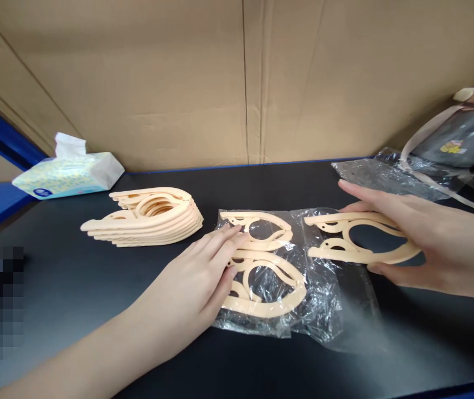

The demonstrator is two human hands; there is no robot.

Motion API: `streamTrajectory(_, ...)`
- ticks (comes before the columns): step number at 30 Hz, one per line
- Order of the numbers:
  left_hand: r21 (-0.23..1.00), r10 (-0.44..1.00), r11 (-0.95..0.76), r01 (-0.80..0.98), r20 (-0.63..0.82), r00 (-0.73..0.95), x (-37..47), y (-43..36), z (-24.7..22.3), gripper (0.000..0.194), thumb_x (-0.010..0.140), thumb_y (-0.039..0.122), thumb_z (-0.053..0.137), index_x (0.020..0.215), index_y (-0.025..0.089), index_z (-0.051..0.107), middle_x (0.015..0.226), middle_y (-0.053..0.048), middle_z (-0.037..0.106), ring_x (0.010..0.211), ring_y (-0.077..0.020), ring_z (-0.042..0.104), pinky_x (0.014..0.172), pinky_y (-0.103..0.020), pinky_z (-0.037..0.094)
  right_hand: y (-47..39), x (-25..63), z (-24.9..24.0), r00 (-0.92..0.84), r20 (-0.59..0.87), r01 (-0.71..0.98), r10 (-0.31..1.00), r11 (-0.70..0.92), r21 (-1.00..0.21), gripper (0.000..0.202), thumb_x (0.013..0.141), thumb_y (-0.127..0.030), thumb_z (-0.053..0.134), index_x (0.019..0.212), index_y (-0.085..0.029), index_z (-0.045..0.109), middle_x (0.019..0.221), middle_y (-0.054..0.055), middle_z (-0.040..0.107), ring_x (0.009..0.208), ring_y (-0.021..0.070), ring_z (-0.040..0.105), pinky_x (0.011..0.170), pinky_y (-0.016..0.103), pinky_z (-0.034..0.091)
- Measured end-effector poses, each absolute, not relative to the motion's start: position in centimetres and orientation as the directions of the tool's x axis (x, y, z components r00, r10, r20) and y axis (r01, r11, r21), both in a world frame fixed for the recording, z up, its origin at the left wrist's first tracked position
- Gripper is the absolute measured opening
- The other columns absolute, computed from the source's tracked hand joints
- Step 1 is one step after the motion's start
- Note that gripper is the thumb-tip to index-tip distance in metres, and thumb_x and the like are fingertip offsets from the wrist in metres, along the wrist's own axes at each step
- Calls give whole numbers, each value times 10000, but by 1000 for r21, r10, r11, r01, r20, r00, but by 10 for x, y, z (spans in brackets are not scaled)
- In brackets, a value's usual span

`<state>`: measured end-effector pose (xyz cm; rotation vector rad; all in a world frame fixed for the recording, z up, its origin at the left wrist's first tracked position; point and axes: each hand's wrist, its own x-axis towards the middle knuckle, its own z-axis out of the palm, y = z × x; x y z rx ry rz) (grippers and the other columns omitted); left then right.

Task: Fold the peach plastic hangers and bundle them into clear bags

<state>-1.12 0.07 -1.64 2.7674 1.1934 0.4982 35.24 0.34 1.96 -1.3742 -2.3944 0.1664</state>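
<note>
Two cream plastic pieces, an upper one [276, 244] and a lower one [278, 307], lie one beyond the other on crinkled clear plastic bags [324, 310]. My left hand [204, 277] rests over their left ends, fingers extended and pressed down on them. On the right, my right hand [423, 238] grips another cream curved piece [345, 255] by its rounded end, thumb on the near side and fingers on the far side. That piece is over the right edge of the bags. A neat stack of similar cream pieces [154, 221] sits left of the bags.
A tissue pack [71, 174] stands at the back left of the black table [75, 310]. More clear plastic [386, 172] and a grey transparent bag with a strap [457, 138] are at the back right. Cardboard [170, 83] lines the back.
</note>
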Motion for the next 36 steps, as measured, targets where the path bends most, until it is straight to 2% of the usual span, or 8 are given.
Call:
streamTrajectory(3,284,753,-658,697,262,604,-10,-1,-19,431,1045,296,426,1470,241,465,1586,-88,444,1502,-283,371,1197,-492,421,0,345,24,-535,216,784,817,575,-233,965,830,-393,657,1643,-355,138,1418,113,629,1205,365,665,977,529,593)
streamTrajectory(9,365,774,-631,684,244,584,-10,-5,-28,557,1040,344,434,1568,262,278,1650,-80,338,1549,-278,274,1217,-516,384,1,328,27,-564,264,764,782,616,-192,913,848,-364,663,1622,-369,180,1542,91,504,1307,380,594,988,473,604)
streamTrajectory(17,425,792,-601,677,201,576,-9,-6,-28,624,1002,382,529,1564,266,286,1677,-89,285,1567,-319,214,1203,-554,392,-1,324,32,-539,308,770,784,607,-196,795,900,-391,614,1594,-390,227,1436,80,569,1186,329,671,889,394,636)
streamTrajectory(22,433,773,-623,652,211,599,-9,-8,-28,656,984,392,563,1564,281,276,1659,-74,320,1557,-307,235,1210,-559,381,2,318,22,-622,252,712,741,670,-213,843,905,-400,640,1621,-373,195,1438,78,591,1218,340,658,920,440,630)
streamTrajectory(25,442,766,-629,639,215,606,-9,-8,-27,679,987,419,567,1574,312,242,1659,-57,323,1553,-294,249,1213,-541,384,6,313,14,-625,273,720,731,675,-161,845,904,-412,644,1626,-335,211,1497,83,565,1326,366,583,988,479,594)
streamTrajectory(28,455,775,-616,643,204,599,-10,-6,-24,717,984,495,581,1581,334,217,1657,-57,325,1531,-292,299,1207,-520,399,10,313,9,-643,292,726,707,685,-60,835,912,-455,641,1619,-306,221,1469,82,595,1357,343,558,1192,594,376)
streamTrajectory(31,469,793,-587,660,169,585,-11,-6,-20,684,997,561,544,1570,349,238,1648,-40,342,1514,-279,334,1198,-496,417,13,323,6,-640,256,749,724,663,-4,869,895,-523,652,1614,-311,214,1380,73,656,1288,316,614,1259,649,176)
streamTrajectory(36,448,843,-533,718,204,498,-11,-6,-15,420,1079,421,391,1484,314,380,1546,-25,471,1442,-235,423,1185,-453,418,19,346,0,-641,302,758,705,643,107,749,939,-640,504,1590,-339,287,1324,114,700,1226,398,648,1150,764,309)
